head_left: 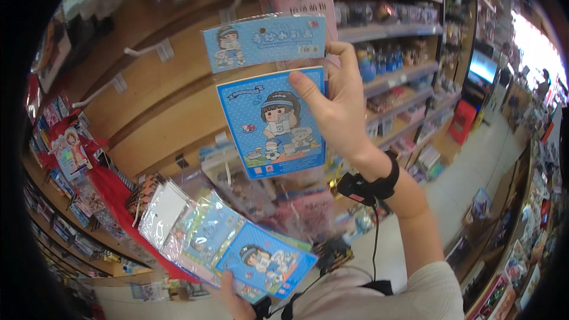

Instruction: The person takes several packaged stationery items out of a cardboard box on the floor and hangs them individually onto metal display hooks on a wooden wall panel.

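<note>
High in front of me, my right hand point(342, 106) grips a blue cartoon booklet in a clear bag point(243, 121) by its right edge, the thumb across the front. The bag has a light blue header card with a hang hole, and the cover shows a cartoon child with a camera. Lower down, my left hand point(230, 297) is closed on a stack of bagged booklets point(261, 261), its thumb on the front one. That front booklet carries a similar blue cartoon cover; clear bags and white header cards fan out behind it. The left fingers behind the stack are hidden.
White display hooks point(155, 52) jut from a wooden slatted wall point(160, 106) ahead. Shelves of small goods point(403, 83) run along the right, near a red panel point(463, 120) and a lit screen point(483, 66). Red fabric point(115, 201) hangs at the left beside more packaged goods.
</note>
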The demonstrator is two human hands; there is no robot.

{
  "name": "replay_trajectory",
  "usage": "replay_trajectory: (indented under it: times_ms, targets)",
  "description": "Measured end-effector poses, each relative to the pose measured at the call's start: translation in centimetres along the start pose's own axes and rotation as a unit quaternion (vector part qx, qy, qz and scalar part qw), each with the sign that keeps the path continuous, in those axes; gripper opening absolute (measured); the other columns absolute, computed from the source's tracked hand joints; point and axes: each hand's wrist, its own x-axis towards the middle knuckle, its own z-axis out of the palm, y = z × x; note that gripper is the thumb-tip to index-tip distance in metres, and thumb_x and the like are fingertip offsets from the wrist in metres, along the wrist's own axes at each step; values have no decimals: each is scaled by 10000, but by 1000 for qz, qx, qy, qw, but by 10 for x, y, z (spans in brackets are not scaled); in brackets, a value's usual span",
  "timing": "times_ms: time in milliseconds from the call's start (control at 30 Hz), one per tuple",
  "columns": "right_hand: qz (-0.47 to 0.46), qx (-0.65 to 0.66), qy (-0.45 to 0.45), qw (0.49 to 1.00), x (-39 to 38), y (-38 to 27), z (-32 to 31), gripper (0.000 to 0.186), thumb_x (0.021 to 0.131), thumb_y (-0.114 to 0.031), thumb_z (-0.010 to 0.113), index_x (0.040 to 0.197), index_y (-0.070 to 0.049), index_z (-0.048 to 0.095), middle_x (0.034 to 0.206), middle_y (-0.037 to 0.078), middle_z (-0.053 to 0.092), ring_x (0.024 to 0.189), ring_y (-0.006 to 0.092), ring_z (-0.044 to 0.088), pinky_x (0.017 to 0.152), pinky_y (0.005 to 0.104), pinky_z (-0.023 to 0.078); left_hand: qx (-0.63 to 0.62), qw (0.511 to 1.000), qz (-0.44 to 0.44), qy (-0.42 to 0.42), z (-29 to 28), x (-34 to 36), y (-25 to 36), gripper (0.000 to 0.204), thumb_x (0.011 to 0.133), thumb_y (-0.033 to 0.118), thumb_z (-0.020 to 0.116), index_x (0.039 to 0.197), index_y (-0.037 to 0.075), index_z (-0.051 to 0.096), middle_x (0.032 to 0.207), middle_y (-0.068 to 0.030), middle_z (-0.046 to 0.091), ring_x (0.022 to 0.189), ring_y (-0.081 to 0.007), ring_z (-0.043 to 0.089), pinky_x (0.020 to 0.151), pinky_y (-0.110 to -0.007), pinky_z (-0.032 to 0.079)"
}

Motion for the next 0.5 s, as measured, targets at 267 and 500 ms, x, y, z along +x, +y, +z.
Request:
replay_trajectory:
  times_ms: [267,500]
  targets:
    - [-239,-288,-73,925,61,0,2,471,731,67,519,1175,-89,500,967,152,509,878,262,513,792,304,397,-20,999,-19,-17,4,-4,-1,605,706,46,583,1240,-23,307,1112,-149,482,983,-226,516,858,-322,418]
    - [-272,-322,-77,903,75,-2,9,396,767,46,455,1098,-125,588,873,142,475,804,242,511,739,309,408,-22,999,-26,4,1,-3,-4,601,707,49,603,1231,-19,317,1110,-146,485,977,-220,517,850,-317,420]
